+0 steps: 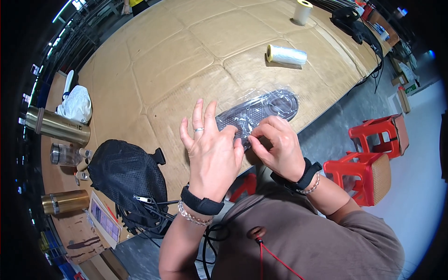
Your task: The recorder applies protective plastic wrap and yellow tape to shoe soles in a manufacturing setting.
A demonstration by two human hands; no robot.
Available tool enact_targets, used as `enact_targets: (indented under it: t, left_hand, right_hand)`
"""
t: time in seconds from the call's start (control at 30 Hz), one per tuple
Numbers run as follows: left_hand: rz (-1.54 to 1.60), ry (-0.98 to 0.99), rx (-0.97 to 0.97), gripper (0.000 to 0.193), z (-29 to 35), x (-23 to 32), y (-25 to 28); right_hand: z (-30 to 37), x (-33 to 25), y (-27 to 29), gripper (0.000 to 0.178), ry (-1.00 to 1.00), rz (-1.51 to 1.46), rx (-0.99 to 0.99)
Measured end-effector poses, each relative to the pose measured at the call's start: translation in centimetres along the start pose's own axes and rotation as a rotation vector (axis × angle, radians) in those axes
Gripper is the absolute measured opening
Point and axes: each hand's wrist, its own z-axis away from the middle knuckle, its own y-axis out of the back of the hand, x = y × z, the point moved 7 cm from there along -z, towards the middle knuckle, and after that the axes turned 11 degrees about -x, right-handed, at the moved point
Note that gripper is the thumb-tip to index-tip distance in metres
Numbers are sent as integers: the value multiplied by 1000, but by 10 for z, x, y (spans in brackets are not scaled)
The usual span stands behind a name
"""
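Note:
A dark grey shoe insole [281, 103] with a honeycomb-patterned surface lies slantwise near the table's front edge. Clear, shiny plastic film [254, 99] is wrapped loosely over it and sticks out crinkled along its far side. My left hand [208, 156] rests at the insole's near left end, thumb and index finger closed on the film while the other fingers point away, spread. Close beside it, my right hand [281, 143] pinches the film between thumb and curled fingers at the insole's near edge. Both hands partly cover the insole's left end.
Brown cardboard [168, 60] covers the table. A film roll [288, 55] lies beyond the insole, and another roll [302, 13] stands farther back. To the left are a black mesh bag [128, 168] with cables and metal flasks [63, 127]. Red stools [357, 172] stand at right.

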Motion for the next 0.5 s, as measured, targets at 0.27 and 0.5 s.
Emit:
enact_targets:
  t: [0.27, 0.5]
  left_hand:
    - [45, 26, 9, 9, -1, -9, -4]
    - [43, 37, 83, 14, 0, -3, -1]
  right_hand:
    - [6, 3, 0, 10, 5, -74, 23]
    - [9, 6, 0, 10, 9, -86, 58]
